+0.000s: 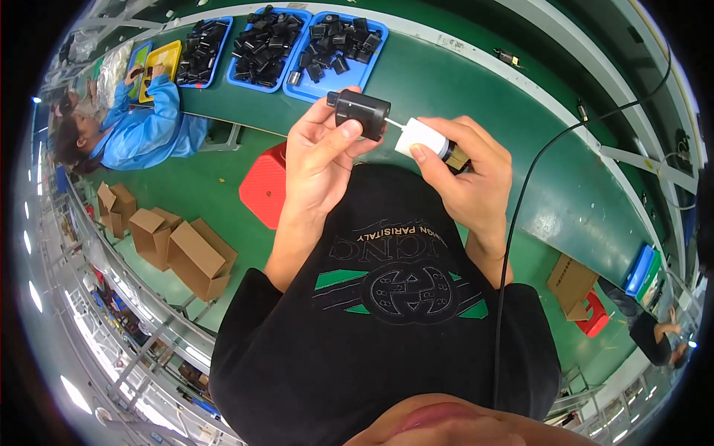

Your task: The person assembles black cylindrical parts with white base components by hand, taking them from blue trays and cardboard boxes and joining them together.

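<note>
Above the near edge of the tabletop (446, 93), we are holding: one black case (361, 110), left grip (321, 152) clamped on it; one white-ended cylinder (418, 137), thin-stemmed, right grip (477, 169) clamped around it.

We note parts (268, 46) in three trays (353, 86) on the bench (446, 78), ahead of our hands (321, 152); left, on the floor (223, 169), stool (266, 189) and boxes (195, 256).
</note>
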Available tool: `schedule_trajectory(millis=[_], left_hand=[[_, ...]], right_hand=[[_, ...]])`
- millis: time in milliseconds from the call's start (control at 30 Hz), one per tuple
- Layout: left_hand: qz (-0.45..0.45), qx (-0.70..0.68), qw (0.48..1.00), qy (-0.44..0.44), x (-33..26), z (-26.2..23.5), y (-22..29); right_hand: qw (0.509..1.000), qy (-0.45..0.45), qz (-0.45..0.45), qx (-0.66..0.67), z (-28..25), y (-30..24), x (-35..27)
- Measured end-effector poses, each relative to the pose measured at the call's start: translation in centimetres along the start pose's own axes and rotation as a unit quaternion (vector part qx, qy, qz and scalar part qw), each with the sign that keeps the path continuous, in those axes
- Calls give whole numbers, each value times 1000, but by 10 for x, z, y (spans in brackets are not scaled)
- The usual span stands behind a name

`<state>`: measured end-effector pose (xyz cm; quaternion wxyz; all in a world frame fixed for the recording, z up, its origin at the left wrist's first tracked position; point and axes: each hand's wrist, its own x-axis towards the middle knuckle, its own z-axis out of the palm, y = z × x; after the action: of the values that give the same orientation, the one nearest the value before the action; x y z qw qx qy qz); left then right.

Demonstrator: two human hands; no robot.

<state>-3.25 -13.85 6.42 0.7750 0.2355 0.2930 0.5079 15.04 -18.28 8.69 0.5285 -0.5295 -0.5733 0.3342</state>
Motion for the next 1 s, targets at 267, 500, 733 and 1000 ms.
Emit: schedule_trajectory(millis=[267,500,733,1000], left_hand=[[-5,36,999,-21,-1,8,0],[13,6,1000,-16,-5,18,-2],[73,120,989,-53,-8,18,0],[221,405,879,-120,-17,53,26]], right_hand=[[999,12,-30,-4,2,4,7],[998,31,-55,-17,6,5,0],[992,-30,-119,-34,2,6,6],[960,-70,-98,253,6,47,14]])
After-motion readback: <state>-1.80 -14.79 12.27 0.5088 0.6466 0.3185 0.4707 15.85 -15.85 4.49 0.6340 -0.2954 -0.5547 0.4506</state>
